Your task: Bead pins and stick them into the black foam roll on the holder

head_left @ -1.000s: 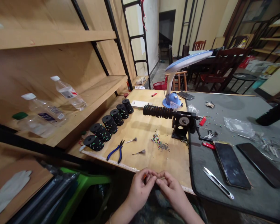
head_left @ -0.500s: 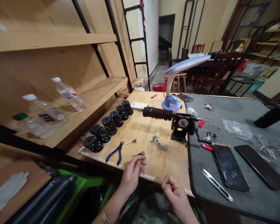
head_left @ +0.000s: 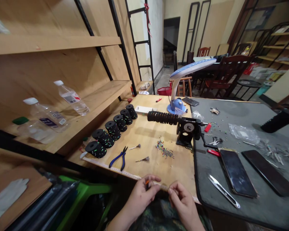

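My left hand (head_left: 142, 196) pinches a tiny orange piece (head_left: 147, 182) between thumb and fingers, just over the table's front edge. My right hand (head_left: 181, 199) sits close by with its fingertips pinched together. Anything thin in them is too small to tell. A measuring tape (head_left: 115, 168) runs along the wooden table's (head_left: 159, 173) front edge beneath both hands. Further up lie a small feathery tuft (head_left: 142, 159), a pile of coloured beads (head_left: 164, 150) and blue-handled pliers (head_left: 119, 158). Several black spools with coloured flecks (head_left: 112, 130) stand in a row.
A hand-cranked winder with a black coil (head_left: 178, 123) stands at the table's back. A grey mat (head_left: 221, 112) to the right holds snips (head_left: 223, 191), dark phones (head_left: 237, 173) and scattered bits. A blue desk lamp (head_left: 177, 106) stands behind. Bottles (head_left: 72, 98) sit on the shelf.
My left hand has moved right and down from the feathery tuft, back toward my right hand. The two hands are closer together than half a second ago.
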{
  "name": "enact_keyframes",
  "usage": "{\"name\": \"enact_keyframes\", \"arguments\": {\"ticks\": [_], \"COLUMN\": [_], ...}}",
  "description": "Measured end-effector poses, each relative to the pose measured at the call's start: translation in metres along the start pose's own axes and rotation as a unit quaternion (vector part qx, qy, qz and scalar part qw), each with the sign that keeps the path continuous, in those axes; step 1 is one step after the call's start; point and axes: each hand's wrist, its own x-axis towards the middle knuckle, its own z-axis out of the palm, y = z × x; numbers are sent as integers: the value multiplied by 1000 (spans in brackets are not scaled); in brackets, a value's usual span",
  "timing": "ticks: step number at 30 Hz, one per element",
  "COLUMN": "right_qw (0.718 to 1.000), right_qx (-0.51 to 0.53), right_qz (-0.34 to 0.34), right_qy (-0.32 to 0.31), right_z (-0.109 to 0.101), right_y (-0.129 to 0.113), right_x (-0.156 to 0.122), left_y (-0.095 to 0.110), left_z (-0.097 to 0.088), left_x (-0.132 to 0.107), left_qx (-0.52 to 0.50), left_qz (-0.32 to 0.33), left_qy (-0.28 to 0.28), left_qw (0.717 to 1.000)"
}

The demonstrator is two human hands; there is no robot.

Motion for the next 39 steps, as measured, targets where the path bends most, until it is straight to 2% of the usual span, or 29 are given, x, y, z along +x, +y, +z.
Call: {"name": "enact_keyframes", "arguments": {"ticks": [4, 8, 12, 15, 17, 20, 23, 25, 27, 29, 31, 33, 36, 39], "right_qw": [1000, 996, 994, 989, 984, 975, 936, 913, 906, 914, 930, 949, 976, 995], "right_qx": [-16, -73, -87, -33, -39, -161, -303, -355, -373, -366, -337, -290, -202, -95], "right_qz": [-7, -20, -12, 19, 33, -17, -111, -147, -154, -143, -128, -114, -73, -4], "right_qy": [-13, -41, -70, -141, -171, -151, -138, -140, -131, -102, -69, -37, -15, -25], "right_z": [-3, -9, -10, -1, 4, 8, 6, 5, 2, 0, -3, -4, -3, -1], "right_y": [1, -9, -28, -35, -34, -28, -23, -19, -14, -8, -3, 2, 8, 16], "right_x": [0, 4, 8, 11, 13, 16, 17, 17, 18, 21, 24, 27, 29, 29], "left_y": [2, 10, 24, 34, 39, 44, 45, 47, 49, 54, 59, 63, 64, 59], "left_z": [7, 3, -2, -3, -4, -8, -14, -18, -25, -35, -45, -54, -58, -55], "left_x": [1, 1, -2, -5, -7, -7, -6, -4, 3, 15, 33, 54, 83, 105], "left_qx": [48, 142, 283, 364, 405, 454, 484, 498, 514, 541, 587, 600, 607, 611], "left_qz": [1, 33, 102, 136, 147, 154, 143, 141, 150, 164, 169, 165, 163, 162], "left_qy": [-30, -29, -30, -60, -71, -72, -80, -87, -87, -55, 26, 70, 100, 113], "left_qw": [998, 989, 953, 919, 900, 875, 860, 851, 840, 823, 791, 780, 771, 766]}}
